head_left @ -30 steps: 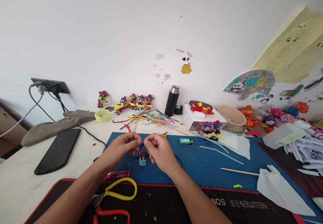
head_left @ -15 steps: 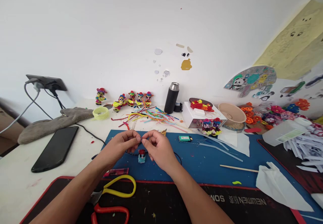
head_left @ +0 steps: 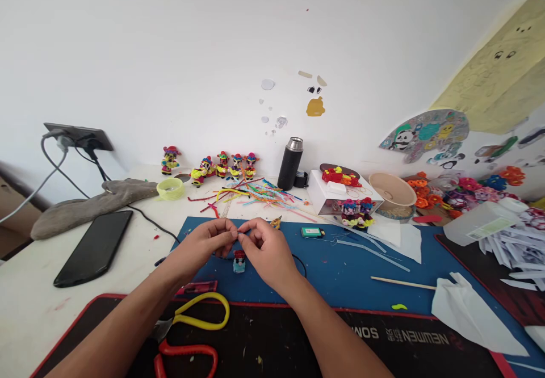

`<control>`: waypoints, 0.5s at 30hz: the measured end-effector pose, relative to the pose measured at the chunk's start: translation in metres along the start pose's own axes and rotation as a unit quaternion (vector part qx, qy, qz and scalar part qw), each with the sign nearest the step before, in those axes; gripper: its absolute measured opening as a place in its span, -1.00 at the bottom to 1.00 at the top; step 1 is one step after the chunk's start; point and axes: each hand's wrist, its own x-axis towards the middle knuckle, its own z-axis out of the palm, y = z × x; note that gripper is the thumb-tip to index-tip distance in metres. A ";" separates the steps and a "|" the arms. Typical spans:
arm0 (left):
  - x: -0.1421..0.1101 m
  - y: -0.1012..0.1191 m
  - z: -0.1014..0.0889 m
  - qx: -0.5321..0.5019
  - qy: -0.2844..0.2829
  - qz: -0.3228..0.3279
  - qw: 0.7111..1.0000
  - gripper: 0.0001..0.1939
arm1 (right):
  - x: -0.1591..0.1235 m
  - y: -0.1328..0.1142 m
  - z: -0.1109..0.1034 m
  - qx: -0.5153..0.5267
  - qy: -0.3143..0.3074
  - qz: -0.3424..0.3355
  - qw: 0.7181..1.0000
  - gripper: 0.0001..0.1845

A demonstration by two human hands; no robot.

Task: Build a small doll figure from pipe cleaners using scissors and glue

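Over the blue mat (head_left: 340, 276), my left hand (head_left: 210, 242) and my right hand (head_left: 266, 253) meet almost fingertip to fingertip. Both are closed in a pinch; whatever sits between the fingers is too small to name. Just below them on the mat is a small figure (head_left: 239, 263) with a red top and light blue body. Scissors (head_left: 202, 327) with one yellow and one red handle lie by my left forearm, their blades partly hidden behind it. Beside that forearm is a red, clear-cased item (head_left: 198, 288).
Loose coloured pipe cleaners (head_left: 259, 193) spread behind the mat, near several small figures (head_left: 221, 165) against the wall. A black flask (head_left: 291, 163) stands by a white box (head_left: 340, 196). A phone (head_left: 93, 247) lies left; a thin stick (head_left: 402, 282) and white tissue (head_left: 468, 315) lie right.
The view has shifted slightly, so the desk sits a little higher in it. My hands stay pinched close together, with small finger movements; the desk items stay put.
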 end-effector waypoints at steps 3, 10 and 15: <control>0.000 0.000 0.000 0.000 0.002 0.000 1.000 -0.69 | 0.000 0.000 0.000 -0.008 0.001 -0.004 1.000 -0.91; 0.000 0.001 0.001 0.004 0.003 -0.001 1.000 -0.69 | -0.001 0.000 -0.001 -0.028 0.003 -0.008 1.000 -0.90; 0.000 0.000 0.000 -0.003 -0.001 -0.003 1.000 -0.71 | -0.001 0.000 -0.002 -0.041 0.007 -0.013 0.999 -0.91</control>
